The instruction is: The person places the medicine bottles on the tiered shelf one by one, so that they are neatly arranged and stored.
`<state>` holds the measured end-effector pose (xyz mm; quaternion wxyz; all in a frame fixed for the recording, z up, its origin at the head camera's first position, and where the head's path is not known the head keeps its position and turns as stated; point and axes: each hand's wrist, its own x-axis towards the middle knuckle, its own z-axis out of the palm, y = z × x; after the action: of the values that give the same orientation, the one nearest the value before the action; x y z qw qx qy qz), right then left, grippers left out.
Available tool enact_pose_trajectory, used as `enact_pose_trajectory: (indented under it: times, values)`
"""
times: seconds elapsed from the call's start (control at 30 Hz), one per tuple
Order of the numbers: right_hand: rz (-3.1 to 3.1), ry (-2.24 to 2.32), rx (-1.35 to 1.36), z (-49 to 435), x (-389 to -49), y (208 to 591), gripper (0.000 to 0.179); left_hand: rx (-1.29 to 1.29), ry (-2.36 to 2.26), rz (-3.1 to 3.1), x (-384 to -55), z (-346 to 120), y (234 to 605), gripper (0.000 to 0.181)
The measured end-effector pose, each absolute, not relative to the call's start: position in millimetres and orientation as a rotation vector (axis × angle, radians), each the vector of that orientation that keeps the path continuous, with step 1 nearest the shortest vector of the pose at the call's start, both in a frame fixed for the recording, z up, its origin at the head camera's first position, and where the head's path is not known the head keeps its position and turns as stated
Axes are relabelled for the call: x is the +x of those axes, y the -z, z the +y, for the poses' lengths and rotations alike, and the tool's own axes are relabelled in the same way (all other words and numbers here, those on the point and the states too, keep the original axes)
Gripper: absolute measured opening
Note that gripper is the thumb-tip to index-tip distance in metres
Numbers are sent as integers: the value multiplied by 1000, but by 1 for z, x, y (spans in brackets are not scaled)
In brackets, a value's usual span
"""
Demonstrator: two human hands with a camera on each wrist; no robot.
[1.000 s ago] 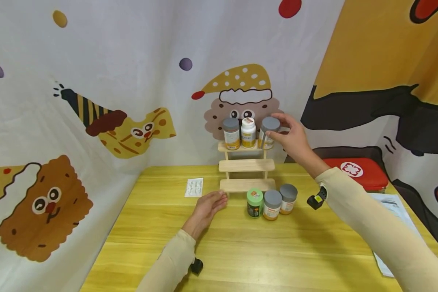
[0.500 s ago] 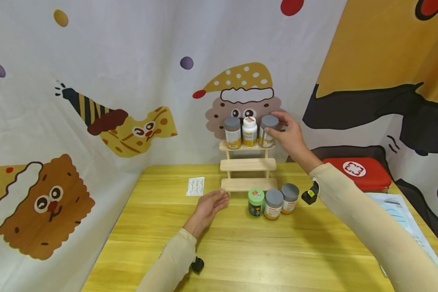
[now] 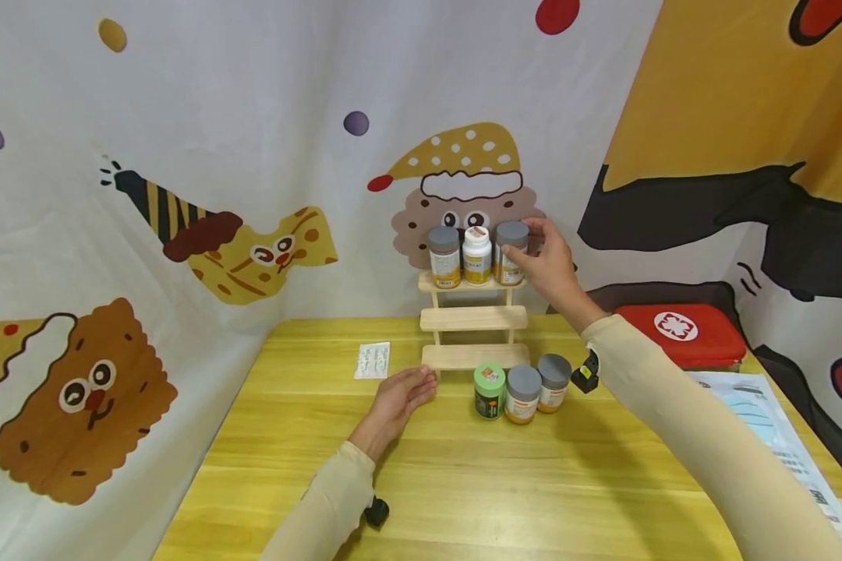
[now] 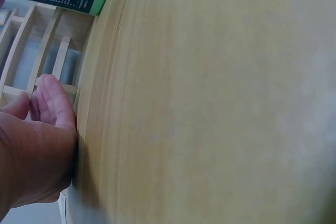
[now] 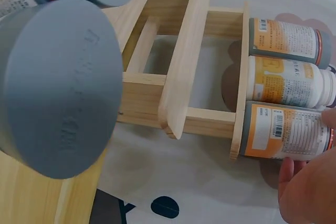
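We log long, plain cream sleeves, lightly creased: left sleeve (image 3: 330, 499) at bottom, left of centre; right sleeve (image 3: 702, 436) across lower right, wider toward the frame's corner. Left hand (image 3: 393, 405) and right hand (image 3: 550, 265) both bare. We note a small black boxy camera (image 3: 376, 513) by the left cuff (image 3: 360, 460), bottom centre. Second black camera (image 3: 585, 380) at the right cuff (image 3: 603, 336), right of centre, with a tiny yellow mark (image 3: 585, 372); fastening too small for us to tell.

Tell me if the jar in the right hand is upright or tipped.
Upright: the jar stands on the top shelf, grey lid uppermost, right hand gripping it.
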<state>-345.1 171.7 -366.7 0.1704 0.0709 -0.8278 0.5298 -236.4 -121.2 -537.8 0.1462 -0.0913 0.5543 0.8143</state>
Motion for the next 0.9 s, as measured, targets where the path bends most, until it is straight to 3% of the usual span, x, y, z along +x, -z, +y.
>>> enact_pose_trajectory:
  times: [0.6, 0.9]
  values:
    - [-2270, -1407, 144, 164, -333, 379, 64, -241, -2332, 1601, -236, -124, 540, 40]
    - [-2216, -1684, 83, 171, -306, 387, 67, -239, -2332, 1602, -236, -124, 541, 39]
